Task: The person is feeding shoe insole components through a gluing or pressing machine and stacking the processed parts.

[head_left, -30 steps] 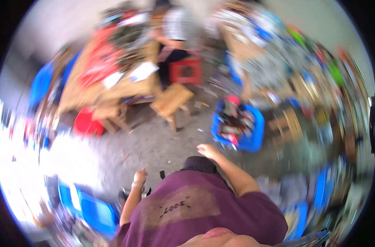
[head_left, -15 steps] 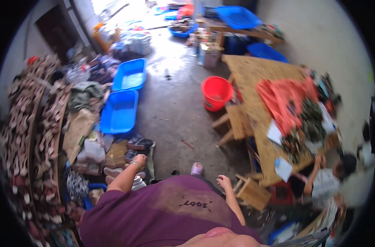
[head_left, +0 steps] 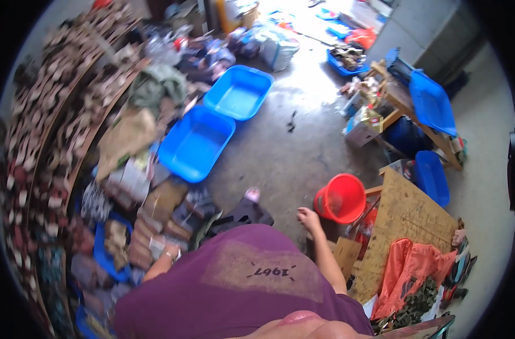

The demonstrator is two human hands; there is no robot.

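My left hand (head_left: 170, 252), with a band at its wrist, hangs low beside stacked brown-and-grey bundles (head_left: 146, 237) on the left. Blur hides its fingers, and I cannot make out whether it holds anything. My right hand (head_left: 308, 219) is held out in front of my body with its fingers loosely bent and apart, nothing visible in them. It is nearest to a red bucket (head_left: 341, 199), just left of it and not gripping it. One foot (head_left: 252, 195) shows ahead of my purple shirt.
Two blue tubs (head_left: 196, 144) stand end to end at left. Racks of small pinkish-brown pieces (head_left: 71, 73) line the left wall. A wooden table (head_left: 407, 212) with orange cloth (head_left: 413, 274) is at right. Further off are a wooden bench (head_left: 407, 101) and white sacks (head_left: 277, 48).
My view has turned and I have stepped forward; the red bucket and table now sit nearer on my right. My left hand has dropped lower beside the bundles. The person at the table is out of view.
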